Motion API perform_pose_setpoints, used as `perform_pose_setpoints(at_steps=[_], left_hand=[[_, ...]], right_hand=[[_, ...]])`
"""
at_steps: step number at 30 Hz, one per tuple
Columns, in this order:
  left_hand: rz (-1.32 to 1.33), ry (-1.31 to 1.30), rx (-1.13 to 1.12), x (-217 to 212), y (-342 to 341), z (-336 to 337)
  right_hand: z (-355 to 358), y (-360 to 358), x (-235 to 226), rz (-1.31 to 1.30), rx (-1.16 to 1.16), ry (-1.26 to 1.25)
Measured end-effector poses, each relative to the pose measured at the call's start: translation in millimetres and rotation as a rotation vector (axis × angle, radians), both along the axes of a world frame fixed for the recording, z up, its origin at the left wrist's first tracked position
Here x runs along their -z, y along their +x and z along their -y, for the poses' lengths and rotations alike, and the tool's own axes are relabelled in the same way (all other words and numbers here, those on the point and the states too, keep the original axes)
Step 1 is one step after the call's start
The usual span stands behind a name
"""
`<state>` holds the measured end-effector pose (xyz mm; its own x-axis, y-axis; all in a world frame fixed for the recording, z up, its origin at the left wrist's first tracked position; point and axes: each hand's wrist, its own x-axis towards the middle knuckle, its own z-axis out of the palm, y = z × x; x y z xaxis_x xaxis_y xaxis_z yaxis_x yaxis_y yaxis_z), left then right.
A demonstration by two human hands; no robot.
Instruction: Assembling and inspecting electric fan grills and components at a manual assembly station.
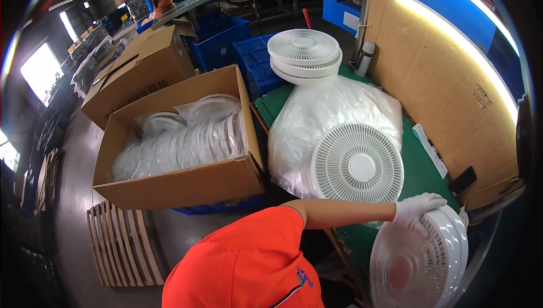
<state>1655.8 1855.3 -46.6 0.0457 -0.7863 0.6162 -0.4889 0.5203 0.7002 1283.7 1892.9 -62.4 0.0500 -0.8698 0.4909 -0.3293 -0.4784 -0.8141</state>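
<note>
white plastic fan grilles are seen stacked on edge at the lower right corner of the green table, and this stack is where the only visible hand is placed. the gloved hand is laid over the top rim of the front grille, fingers spread and curved on the edge — it looks like a light hold, but whether the rim is really gripped cannot be told from this view. it is probably the right hand, though the orange sleeve covers the shoulder. the other hand is not seen at all.

the stack stands almost upright, with its round faces turned toward the person and a little to the left, so the rim is reached from above. a single grille is lying flat on a plastic bag just beyond the arm, further from the hand. more grilles are piled at the far end of the table, well apart.
</note>
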Motion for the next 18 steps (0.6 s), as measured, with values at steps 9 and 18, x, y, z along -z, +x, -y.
perform_pose_setpoints(at_steps=[9,18], left_hand=[[-0.137,0.052,0.012,19,17,7],[-0.346,0.026,0.113,13,6,4]], right_hand=[[12,-15,58,0.144,0.132,0.2],[11,-24,63,0.166,0.297,0.378]])
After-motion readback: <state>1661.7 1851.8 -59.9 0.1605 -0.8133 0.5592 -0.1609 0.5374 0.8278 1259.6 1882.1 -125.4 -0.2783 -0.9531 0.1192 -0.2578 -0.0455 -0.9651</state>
